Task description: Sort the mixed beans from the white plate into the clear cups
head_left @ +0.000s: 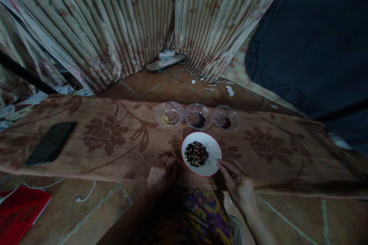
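Note:
A white plate (214,147) with a red rim carries a mixed heap of dark and pale yellow beans (196,154). My right hand (237,183) is at the plate's right edge, closed on thin metal tweezers (213,156) whose tips point toward the beans. Left of the plate, my left hand (162,172) rests on the cloth, fingers curled in with nothing visible in them. Behind the plate stand three clear bowls in a row: the left bowl (176,108) has yellow beans, the middle bowl (198,106) black ones, the right bowl (230,110) dark reddish ones.
A brown flowered cloth (115,160) covers the long table. A black phone (51,143) lies at its left. Beyond, a skateboard (165,62) and white scraps lie on the tiled floor before striped curtains (143,15). A red bag (24,214) is at lower left.

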`<act>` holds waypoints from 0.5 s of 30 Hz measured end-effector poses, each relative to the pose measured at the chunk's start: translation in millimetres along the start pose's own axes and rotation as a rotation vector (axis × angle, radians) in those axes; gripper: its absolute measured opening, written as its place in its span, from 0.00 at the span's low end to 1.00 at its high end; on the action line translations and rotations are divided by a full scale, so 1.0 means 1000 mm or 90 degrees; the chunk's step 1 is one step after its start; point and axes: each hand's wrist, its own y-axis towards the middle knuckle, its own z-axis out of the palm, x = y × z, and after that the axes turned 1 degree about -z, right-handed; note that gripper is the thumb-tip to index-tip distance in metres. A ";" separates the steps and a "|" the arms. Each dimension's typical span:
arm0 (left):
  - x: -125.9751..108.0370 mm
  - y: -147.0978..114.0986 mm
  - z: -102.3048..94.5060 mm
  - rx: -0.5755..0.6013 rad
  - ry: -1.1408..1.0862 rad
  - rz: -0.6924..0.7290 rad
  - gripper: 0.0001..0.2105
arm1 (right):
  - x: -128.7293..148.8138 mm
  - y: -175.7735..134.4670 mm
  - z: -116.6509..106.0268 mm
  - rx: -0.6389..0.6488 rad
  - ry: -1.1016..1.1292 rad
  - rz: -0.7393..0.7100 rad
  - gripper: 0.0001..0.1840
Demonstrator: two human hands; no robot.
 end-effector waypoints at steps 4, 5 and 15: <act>0.001 -0.001 0.001 0.008 0.002 -0.001 0.06 | -0.003 -0.001 0.000 0.019 -0.010 -0.005 0.13; 0.001 -0.001 0.001 0.008 0.003 -0.002 0.06 | -0.004 0.000 0.000 0.020 -0.011 -0.003 0.13; 0.003 -0.002 0.003 0.017 0.002 -0.008 0.06 | -0.006 0.000 0.001 0.037 -0.013 0.013 0.14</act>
